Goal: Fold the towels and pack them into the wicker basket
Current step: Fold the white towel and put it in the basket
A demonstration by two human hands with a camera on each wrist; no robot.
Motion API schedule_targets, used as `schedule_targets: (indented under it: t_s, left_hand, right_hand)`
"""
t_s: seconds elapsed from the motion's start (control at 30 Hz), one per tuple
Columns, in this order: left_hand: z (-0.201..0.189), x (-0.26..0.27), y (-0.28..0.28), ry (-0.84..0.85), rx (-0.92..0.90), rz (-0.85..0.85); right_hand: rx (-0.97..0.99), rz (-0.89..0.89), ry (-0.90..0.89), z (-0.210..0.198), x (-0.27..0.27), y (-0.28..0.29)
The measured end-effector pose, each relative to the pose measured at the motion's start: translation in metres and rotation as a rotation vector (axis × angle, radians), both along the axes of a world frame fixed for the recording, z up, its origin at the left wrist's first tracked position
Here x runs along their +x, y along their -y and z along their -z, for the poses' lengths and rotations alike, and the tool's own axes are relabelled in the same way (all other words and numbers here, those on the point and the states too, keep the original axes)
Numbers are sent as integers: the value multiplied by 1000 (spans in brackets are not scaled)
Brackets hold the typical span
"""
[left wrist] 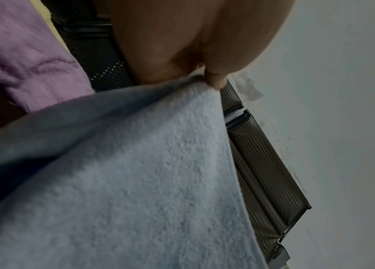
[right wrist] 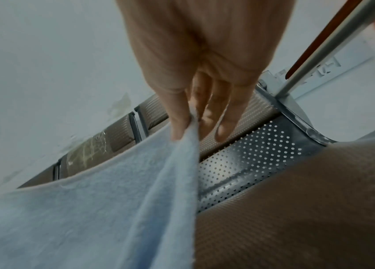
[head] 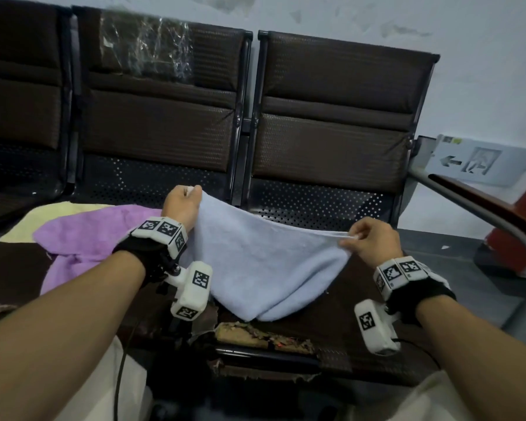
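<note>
A pale blue towel (head: 264, 262) hangs doubled over between my two hands above the brown seat, its lower fold touching the seat's front. My left hand (head: 184, 199) grips its far left corner, seen close in the left wrist view as the towel (left wrist: 135, 182) bunched under the fingers (left wrist: 214, 80). My right hand (head: 363, 235) pinches the right corner, thumb and fingers (right wrist: 179, 123) closed on the towel's edge (right wrist: 181, 149). A purple towel (head: 88, 235) lies crumpled at the left, over a pale yellow towel (head: 43, 217). No wicker basket shows in any view.
A row of dark brown perforated metal chairs (head: 331, 117) stands against the pale wall. The seat's front edge (head: 255, 335) is torn, with padding showing. A grey metal armrest (head: 468, 202) curves at the right. My knees in light trousers are at the bottom.
</note>
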State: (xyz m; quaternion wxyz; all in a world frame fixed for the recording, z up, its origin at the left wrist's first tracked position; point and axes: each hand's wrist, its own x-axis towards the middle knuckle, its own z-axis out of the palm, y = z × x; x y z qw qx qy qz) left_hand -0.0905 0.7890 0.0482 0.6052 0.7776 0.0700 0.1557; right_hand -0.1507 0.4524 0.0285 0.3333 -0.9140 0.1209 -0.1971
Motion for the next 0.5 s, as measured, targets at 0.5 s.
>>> schedule_targets:
  t_s: [0.5]
  left_hand:
    - [-39,-15,6,191,-71,43]
  right_hand:
    - [521,145,433,-72,-7,-9]
